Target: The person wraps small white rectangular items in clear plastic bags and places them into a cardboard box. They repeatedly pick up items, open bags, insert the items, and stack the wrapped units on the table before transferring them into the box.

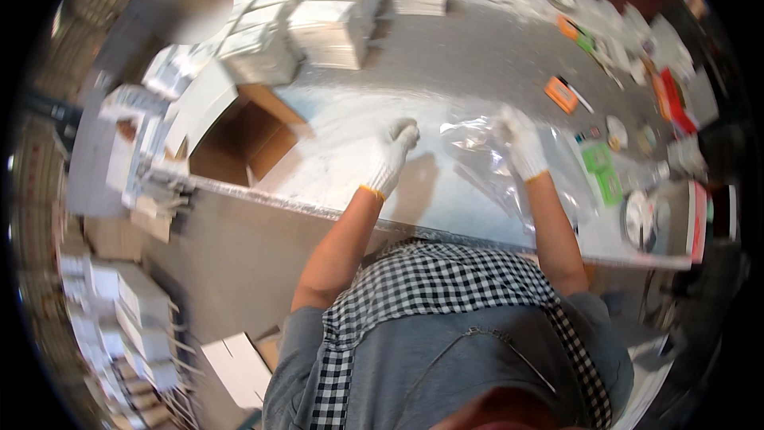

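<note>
White knitted gloves with yellow cuffs cover both my hands. Above the pale middle of the worktable, my left hand (pixel 398 147) is closed, its fingers curled in, and nothing shows in it. To its right my right hand (pixel 521 139) grips the upper part of a clear plastic bag (pixel 497 163); its fingers are blurred. The bag's film spreads over the table on both sides of my right wrist. Left of my left hand, an open cardboard box (pixel 211 123), white outside and brown inside, lies on its side with its opening toward that hand.
Stacks of white flat boxes (pixel 330 28) stand along the back left of the worktable (pixel 446 56). At the right lie an orange box (pixel 562 94), green packets (pixel 602 171) and a tape roll (pixel 639 219) in an open carton. Shelved white boxes (pixel 143 318) stand at lower left.
</note>
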`<state>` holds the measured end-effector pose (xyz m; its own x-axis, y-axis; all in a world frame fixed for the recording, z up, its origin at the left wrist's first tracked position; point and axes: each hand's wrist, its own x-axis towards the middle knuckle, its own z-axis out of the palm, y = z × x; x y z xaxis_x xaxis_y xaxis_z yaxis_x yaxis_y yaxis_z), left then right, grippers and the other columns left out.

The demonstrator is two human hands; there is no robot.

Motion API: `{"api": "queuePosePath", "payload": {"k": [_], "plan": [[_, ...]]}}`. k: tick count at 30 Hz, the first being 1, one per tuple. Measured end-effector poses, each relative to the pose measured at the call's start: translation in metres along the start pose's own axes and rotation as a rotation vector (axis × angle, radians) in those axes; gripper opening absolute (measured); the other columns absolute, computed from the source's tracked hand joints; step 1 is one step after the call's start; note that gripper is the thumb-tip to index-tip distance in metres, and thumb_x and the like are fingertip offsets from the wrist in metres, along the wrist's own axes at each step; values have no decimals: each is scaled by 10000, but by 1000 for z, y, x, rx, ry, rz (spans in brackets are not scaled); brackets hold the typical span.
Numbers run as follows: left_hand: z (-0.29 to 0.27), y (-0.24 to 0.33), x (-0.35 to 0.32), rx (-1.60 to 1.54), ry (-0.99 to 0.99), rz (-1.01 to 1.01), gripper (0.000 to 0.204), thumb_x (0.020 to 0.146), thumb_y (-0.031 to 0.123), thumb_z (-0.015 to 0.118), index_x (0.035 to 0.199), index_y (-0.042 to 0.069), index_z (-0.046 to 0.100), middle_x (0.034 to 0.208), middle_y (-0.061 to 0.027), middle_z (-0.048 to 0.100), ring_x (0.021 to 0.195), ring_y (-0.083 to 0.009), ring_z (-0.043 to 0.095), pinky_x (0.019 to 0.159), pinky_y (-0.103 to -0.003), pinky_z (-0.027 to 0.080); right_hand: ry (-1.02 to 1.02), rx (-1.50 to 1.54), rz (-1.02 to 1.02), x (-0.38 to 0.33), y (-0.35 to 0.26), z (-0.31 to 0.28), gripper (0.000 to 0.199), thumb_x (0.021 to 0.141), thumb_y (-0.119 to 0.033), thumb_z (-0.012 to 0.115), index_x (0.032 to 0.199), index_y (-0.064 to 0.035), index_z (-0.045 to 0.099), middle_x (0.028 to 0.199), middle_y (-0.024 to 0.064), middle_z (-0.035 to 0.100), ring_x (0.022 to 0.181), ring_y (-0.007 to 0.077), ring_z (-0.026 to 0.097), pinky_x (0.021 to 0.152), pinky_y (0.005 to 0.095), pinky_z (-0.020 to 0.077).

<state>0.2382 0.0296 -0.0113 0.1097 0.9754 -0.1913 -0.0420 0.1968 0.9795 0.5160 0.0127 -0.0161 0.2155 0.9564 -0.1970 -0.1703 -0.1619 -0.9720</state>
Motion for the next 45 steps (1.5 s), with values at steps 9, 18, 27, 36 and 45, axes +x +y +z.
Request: {"api": "queuePosePath", "payload": {"k": [9, 18, 27, 36, 45], "plan": [[-157, -82, -170, -88, 679, -125, 240, 963, 185, 605, 980, -31, 709, 822, -45, 662, 749, -113, 596, 708, -272, 502, 115, -399, -91, 76, 81, -76, 326, 955, -249, 674, 1145, 16, 671, 1038, 45, 676, 949, 128, 595, 852, 286, 485], [-216, -160, -326, -120, 1357, -284, 283, 910, 243, 618, 957, -9, 738, 783, -95, 699, 754, -157, 654, 724, -306, 522, 148, -1177, -318, 47, 91, -52, 508, 1007, -366, 585, 1273, 67, 598, 1231, 240, 655, 1090, 350, 633, 966, 382, 485], [-275, -225, -458, 705, 1533, -602, 307, 886, 349, 633, 932, 70, 755, 899, -165, 733, 892, -349, 693, 807, -460, 535, -35, -1293, -237, 83, 82, -65, 436, 1008, -298, 585, 1242, 69, 607, 1186, 234, 670, 1051, 343, 648, 929, 397, 499], [-345, -209, -428, 1282, 474, -779, 482, 944, 541, 517, 897, 130, 764, 850, -89, 700, 958, -285, 635, 907, -424, 419, -342, -1657, -262, 82, 70, -54, 427, 1006, -259, 531, 1322, 21, 598, 1302, 225, 640, 1163, 363, 627, 987, 425, 466], [-387, -222, -451, 1253, 255, -884, 774, 1002, 679, 323, 881, 68, 783, 907, -145, 745, 958, -296, 695, 968, -413, 419, -267, -1733, -353, 33, 71, -29, 405, 984, -233, 573, 1302, 13, 621, 1354, 246, 597, 1239, 394, 570, 1049, 432, 436]]}}
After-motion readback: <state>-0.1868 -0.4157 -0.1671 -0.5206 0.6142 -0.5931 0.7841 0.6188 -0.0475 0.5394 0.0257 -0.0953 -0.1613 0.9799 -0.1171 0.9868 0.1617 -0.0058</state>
